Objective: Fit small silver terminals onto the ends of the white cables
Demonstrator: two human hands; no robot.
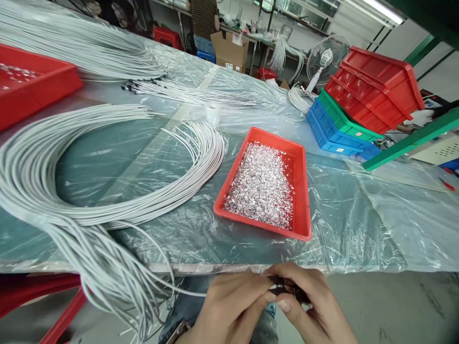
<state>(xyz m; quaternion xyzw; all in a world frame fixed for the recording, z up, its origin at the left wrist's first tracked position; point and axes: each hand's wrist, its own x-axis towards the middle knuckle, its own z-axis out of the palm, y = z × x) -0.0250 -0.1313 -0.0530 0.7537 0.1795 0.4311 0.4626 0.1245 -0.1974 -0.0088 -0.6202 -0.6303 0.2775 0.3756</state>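
Observation:
At the table's front edge, my left hand [233,303] is closed on a white cable [190,292], which runs into it from the left. My right hand [311,298] meets it fingertip to fingertip, closed on a small black part [278,285]. Fingers hide most of that part, and I cannot see whether the cable's end is inside it. Just beyond my hands is a red tray [306,205] holding a heap of tiny shiny metal pieces [258,186]. A large looped bundle of white cables [172,198] lies to the left, with ends hanging over the edge.
Another red tray [39,98] stands at far left. Behind lie more cables [89,48], a dark-tipped cable bunch [193,93] and a white roll [213,113]. Stacked crates [373,91], a green post [412,143] and a fan [326,57] are at right. A person [204,21] is in the background.

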